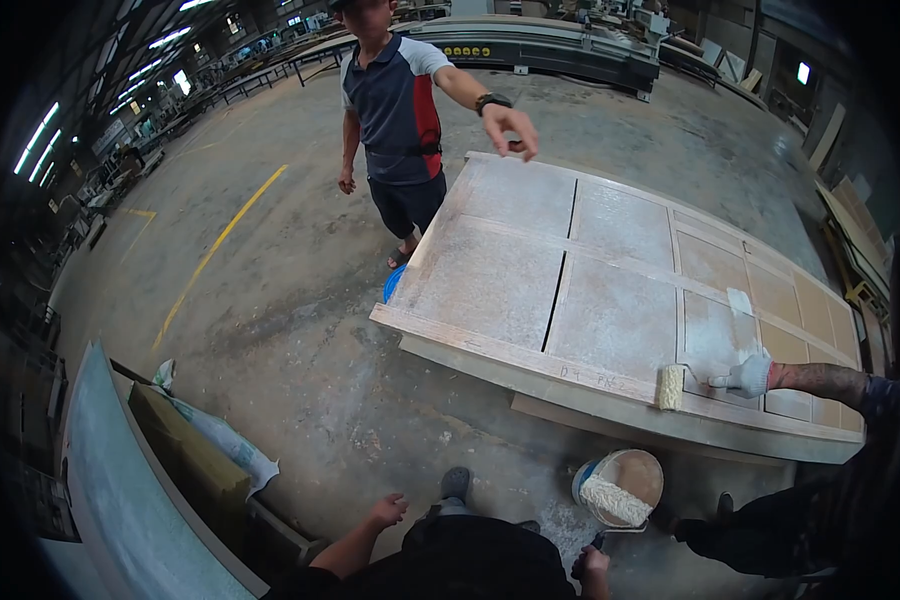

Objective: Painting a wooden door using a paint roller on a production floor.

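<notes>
Gripping, right hand [596,562]: fingers wrapped around the dark handle of a paint roller [615,500].
Left hand [388,510]: fingers loosely curled, holding nothing.
Roller position: shaggy cream sleeve, slanting across the mouth of a round bucket [584,480], near the panel's closest edge.
Panel [500,270]: broad, pale wood frame with flat fields, patchily whitened at left, tan at right; two narrow dark slots.
Near edge: second roller [672,388], just beside a co-worker's gloved hand [747,376].
Far left corner: another co-worker's hand [511,133], extended over the panel's end.
Floor [310,390]: stained concrete, a wide stretch between panel and left-hand items, with a yellow line [225,250].
Left-side obstacles: curved-looking grey-green board [120,470], yellowish block [185,440], crumpled sack [225,442].
Background: long machine [540,45].
</notes>
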{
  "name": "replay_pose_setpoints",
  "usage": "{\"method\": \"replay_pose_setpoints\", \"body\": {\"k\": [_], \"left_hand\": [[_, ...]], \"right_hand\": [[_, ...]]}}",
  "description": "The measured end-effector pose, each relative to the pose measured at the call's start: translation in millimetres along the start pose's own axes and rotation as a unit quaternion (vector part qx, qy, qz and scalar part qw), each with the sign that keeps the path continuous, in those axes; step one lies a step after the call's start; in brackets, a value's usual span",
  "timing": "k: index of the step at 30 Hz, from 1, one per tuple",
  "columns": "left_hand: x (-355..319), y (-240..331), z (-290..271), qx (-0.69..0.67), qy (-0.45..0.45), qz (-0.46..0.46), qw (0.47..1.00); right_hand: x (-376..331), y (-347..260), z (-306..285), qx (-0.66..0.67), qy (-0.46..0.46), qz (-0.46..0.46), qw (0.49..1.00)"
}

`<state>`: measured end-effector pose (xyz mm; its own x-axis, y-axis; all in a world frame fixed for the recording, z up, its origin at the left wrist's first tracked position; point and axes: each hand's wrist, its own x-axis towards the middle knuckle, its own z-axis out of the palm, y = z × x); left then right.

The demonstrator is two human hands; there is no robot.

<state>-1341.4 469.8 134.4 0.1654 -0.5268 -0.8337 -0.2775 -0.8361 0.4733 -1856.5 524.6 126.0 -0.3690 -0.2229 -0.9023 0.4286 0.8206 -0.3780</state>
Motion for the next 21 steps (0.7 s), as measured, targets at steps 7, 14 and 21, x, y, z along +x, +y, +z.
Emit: {"method": "replay_pose_setpoints", "body": {"k": [7,14,21], "left_hand": [[6.6,-0.3,-3.9,-0.008,-0.001,0.012,1.0],[5.6,-5.2,-9.7,-0.006,0.006,0.003,1.0],[5.1,-6.0,-17.8,-0.001,0.005,-0.008,1.0]], "right_hand": [[-0.9,-4.7,4.2,0.018,0.015,-0.015,1.0],[2.1,-0.8,5.0,0.047,-0.001,-0.007,0.999],[10.5,7.0,5.2,0.046,-0.004,0.018,0.999]]}}
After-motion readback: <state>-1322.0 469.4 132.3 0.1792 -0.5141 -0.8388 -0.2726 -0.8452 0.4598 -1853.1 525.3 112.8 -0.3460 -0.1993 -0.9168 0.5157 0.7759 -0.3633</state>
